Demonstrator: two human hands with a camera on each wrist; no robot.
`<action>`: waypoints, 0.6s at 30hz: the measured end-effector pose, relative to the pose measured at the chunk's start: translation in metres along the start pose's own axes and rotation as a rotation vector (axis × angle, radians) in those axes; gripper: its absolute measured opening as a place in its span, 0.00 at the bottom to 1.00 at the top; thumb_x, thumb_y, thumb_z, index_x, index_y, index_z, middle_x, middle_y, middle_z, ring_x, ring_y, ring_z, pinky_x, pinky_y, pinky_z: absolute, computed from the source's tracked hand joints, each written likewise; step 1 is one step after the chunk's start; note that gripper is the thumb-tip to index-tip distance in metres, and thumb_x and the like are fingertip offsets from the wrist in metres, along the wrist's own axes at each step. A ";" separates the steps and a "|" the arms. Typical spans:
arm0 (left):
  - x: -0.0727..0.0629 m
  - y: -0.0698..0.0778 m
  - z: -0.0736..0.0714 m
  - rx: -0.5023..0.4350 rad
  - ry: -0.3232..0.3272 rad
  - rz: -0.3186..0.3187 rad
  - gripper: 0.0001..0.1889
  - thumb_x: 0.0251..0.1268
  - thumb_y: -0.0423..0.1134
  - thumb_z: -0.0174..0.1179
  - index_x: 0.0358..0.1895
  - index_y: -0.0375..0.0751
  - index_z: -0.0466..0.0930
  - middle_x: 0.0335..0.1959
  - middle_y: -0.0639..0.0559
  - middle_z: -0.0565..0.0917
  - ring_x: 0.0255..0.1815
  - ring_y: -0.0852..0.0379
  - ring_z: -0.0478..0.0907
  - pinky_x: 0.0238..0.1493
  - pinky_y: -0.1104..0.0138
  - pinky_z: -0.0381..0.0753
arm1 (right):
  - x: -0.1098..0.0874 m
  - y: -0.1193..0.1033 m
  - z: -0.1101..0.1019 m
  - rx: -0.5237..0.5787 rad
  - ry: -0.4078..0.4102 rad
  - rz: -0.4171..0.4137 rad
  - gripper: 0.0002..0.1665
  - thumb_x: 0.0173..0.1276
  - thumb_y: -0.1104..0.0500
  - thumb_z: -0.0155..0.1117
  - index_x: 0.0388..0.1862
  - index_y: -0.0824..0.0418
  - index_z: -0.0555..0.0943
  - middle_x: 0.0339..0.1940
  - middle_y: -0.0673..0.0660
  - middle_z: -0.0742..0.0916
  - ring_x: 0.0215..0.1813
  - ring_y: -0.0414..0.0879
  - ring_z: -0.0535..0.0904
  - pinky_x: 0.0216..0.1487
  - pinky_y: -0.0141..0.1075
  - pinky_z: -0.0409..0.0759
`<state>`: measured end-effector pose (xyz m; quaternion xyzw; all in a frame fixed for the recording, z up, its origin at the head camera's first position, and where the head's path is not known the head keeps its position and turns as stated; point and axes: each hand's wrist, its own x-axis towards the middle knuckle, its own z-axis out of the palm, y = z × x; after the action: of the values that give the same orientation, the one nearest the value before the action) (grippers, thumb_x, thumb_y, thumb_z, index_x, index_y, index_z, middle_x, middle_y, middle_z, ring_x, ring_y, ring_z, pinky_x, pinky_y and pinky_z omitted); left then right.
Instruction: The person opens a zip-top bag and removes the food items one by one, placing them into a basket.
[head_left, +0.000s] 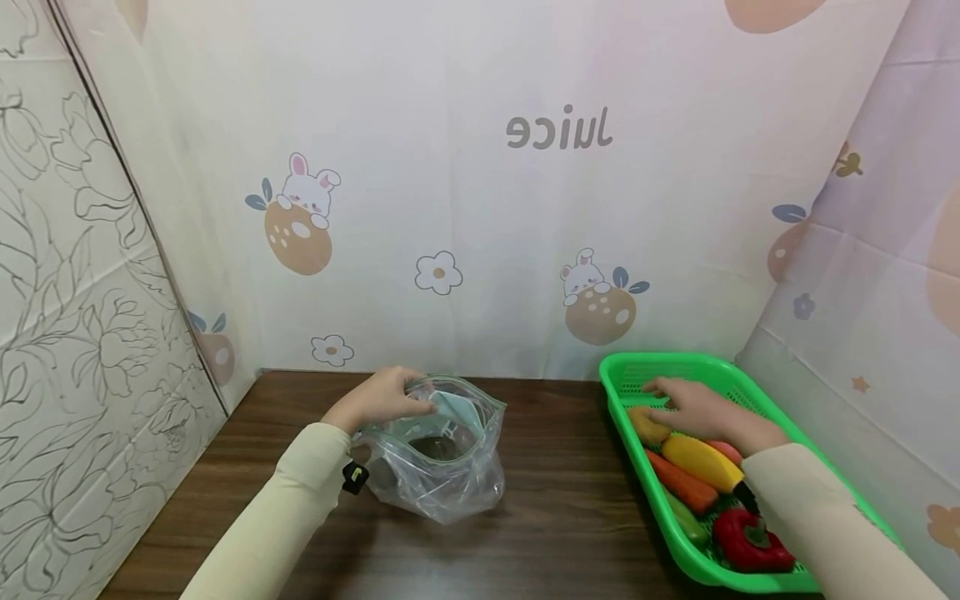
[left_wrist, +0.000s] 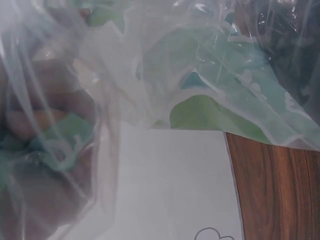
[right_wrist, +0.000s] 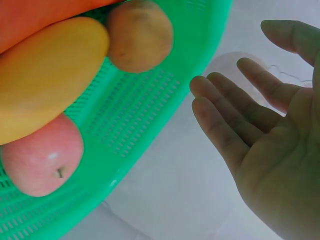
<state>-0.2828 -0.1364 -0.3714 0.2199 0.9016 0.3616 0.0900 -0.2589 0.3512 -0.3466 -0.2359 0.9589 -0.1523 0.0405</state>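
Note:
On the left of the table a clear zip bag (head_left: 461, 479) with green and white print stands with its mouth open. My left hand (head_left: 386, 393) grips the bag's rim at its far left side; in the left wrist view the fingers show through the plastic. Over the far part of a green basket (head_left: 750, 583), my right hand (head_left: 697, 408) is spread with fingers apart, holding nothing. Below it lie a brownish round fruit (right_wrist: 140, 36), a long yellow vegetable or fruit (head_left: 701, 462) with a dark end, and a pink apple (right_wrist: 45, 157).
Nearer in the basket are a carrot (head_left: 681, 482), a green vegetable (head_left: 686, 518) and a red bell pepper (head_left: 750, 542). Brown wooden table (head_left: 562, 500) lies between bag and basket. A printed white curtain (head_left: 480, 208) hangs behind, with more printed cloth at both sides.

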 end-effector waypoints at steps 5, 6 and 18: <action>-0.003 0.001 -0.003 0.027 0.025 0.006 0.31 0.63 0.48 0.69 0.66 0.35 0.76 0.60 0.44 0.80 0.28 0.59 0.77 0.37 0.59 0.79 | 0.001 -0.016 -0.005 -0.003 0.023 -0.033 0.31 0.74 0.48 0.64 0.63 0.72 0.74 0.60 0.70 0.80 0.54 0.61 0.81 0.53 0.55 0.78; -0.003 0.000 -0.003 0.033 0.029 0.005 0.31 0.64 0.48 0.68 0.66 0.35 0.76 0.61 0.43 0.80 0.35 0.57 0.80 0.42 0.57 0.80 | 0.001 -0.019 -0.006 -0.002 0.027 -0.038 0.31 0.74 0.48 0.64 0.63 0.71 0.74 0.61 0.69 0.80 0.54 0.61 0.81 0.53 0.55 0.78; -0.006 -0.011 -0.014 0.054 0.083 -0.029 0.29 0.66 0.49 0.66 0.65 0.38 0.77 0.62 0.43 0.79 0.54 0.49 0.80 0.52 0.51 0.79 | 0.005 -0.061 -0.009 0.033 0.002 -0.063 0.29 0.74 0.49 0.63 0.66 0.66 0.74 0.63 0.65 0.79 0.56 0.58 0.79 0.53 0.53 0.79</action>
<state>-0.2858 -0.1553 -0.3689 0.1938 0.9171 0.3445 0.0519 -0.2376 0.3002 -0.3188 -0.2652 0.9484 -0.1697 0.0384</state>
